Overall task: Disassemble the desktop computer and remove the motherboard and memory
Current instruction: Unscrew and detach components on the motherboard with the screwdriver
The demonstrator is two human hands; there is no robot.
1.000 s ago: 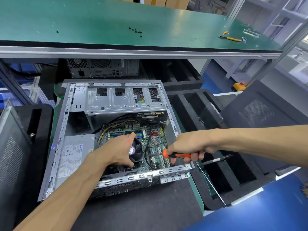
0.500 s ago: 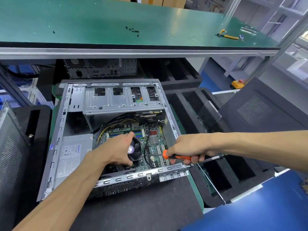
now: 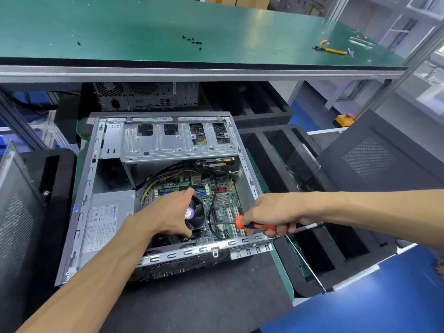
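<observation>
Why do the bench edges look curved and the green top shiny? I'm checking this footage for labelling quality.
Head view: wide-angle distortion bends the green bench edge and stretches both forearms toward the corners; soft overhead glare streaks the bench top; the case interior is dimmer, the left hand shading the fan; the right hand and screwdriver stay fairly sharp; the far background looks washed out.

Desktop computer case (image 3: 168, 145) open, lying on its side, side panel off.

Green motherboard (image 3: 223, 200) seated flat on the case floor, still in place; memory sticks (image 3: 180, 189) stand in their slots along its far edge. Black cooler fan (image 3: 195, 213) sits on the board. Grey power supply (image 3: 105, 219) at left; silver drive cage across the far end.
</observation>
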